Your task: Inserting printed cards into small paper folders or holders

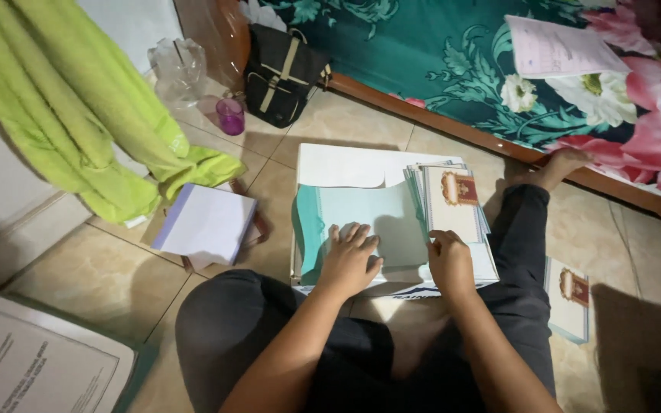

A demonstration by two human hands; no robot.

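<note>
At the centre of the frame we press our left hand (350,256), fingers spread and flat, on the pale teal paper sheets (361,218) that lie in a shallow white cardboard box (346,164) on the beige tiled floor (86,275). Our right hand (449,256) is curled, its fingertips pinching the lower edge of a fanned stack of white certificates with a red-and-gold emblem (453,203), just right of the teal sheets. Left of the box lies a white paper pad (206,223). In the upper left stand a small purple glass cup (230,115) and a black bag (281,73).
</note>
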